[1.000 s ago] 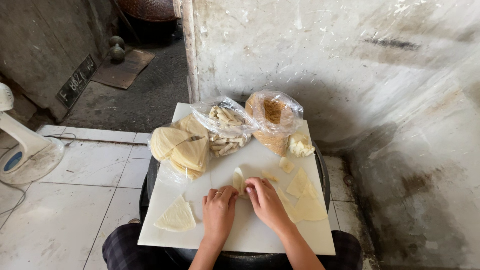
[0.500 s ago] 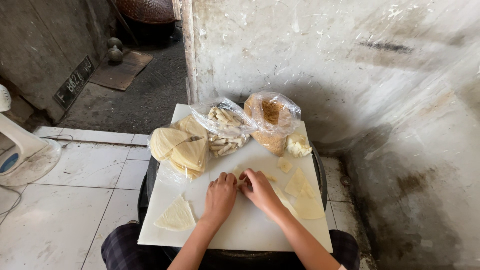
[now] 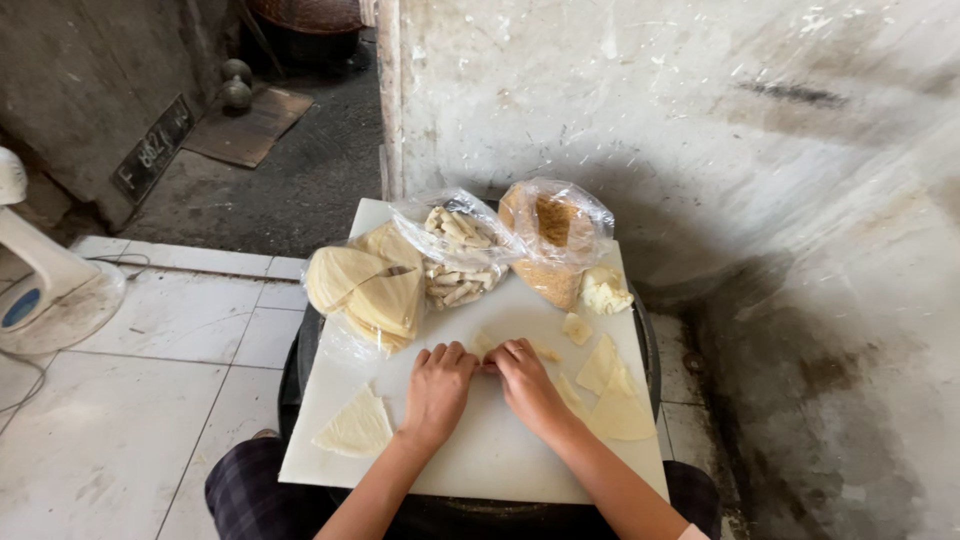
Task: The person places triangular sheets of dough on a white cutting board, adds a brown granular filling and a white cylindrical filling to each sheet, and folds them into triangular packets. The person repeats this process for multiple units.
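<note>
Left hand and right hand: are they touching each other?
Touching. The head view shows the left hand and right hand pressed together at the fingers on the white board, no gap between them.

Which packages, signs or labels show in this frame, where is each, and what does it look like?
Clear plastic bag, board's far left: pale yellow triangular wrappers.
Clear plastic bag, far middle: short cream strips.
Clear plastic bag, far right: golden-brown crumbs.
Dark rectangular plate, leaning on the left wall: light characters.
Round blue label, white appliance base, left edge.
</note>
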